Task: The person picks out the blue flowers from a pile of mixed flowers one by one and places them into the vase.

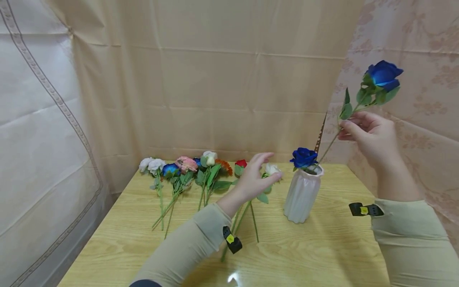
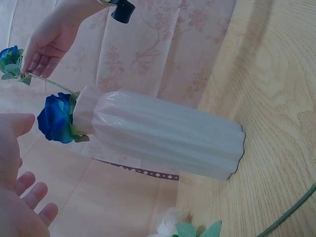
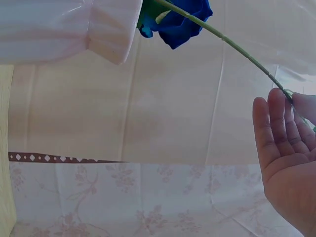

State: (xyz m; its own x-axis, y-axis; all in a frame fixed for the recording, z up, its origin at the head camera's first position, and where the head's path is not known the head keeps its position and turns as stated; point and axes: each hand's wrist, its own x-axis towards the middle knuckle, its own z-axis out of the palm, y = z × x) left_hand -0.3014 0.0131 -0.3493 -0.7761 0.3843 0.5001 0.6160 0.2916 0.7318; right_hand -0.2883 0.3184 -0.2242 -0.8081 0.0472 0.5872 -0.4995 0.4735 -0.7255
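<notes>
My right hand (image 1: 373, 133) pinches the stem of a blue rose (image 1: 385, 75) between thumb and fingertips, above and right of a white fluted vase (image 1: 303, 195). The stem slants down so that its lower end is at the vase mouth; how deep it reaches inside is hidden. Another blue rose (image 1: 304, 158) stands in the vase, its bloom just over the rim. Left of the vase, my left hand (image 1: 252, 177) hovers with fingers spread and nothing in them. In the left wrist view, that hand (image 2: 19, 182) is apart from the vase (image 2: 163, 133).
On the wooden table (image 1: 114, 247) lie several artificial flowers, among them white roses (image 1: 156, 165), a pink flower (image 1: 186, 163), an orange flower (image 1: 225, 167) and a red rose (image 1: 241, 163). A white rose (image 1: 272, 169) lies behind my left hand. Curtains (image 1: 215, 79) surround the table.
</notes>
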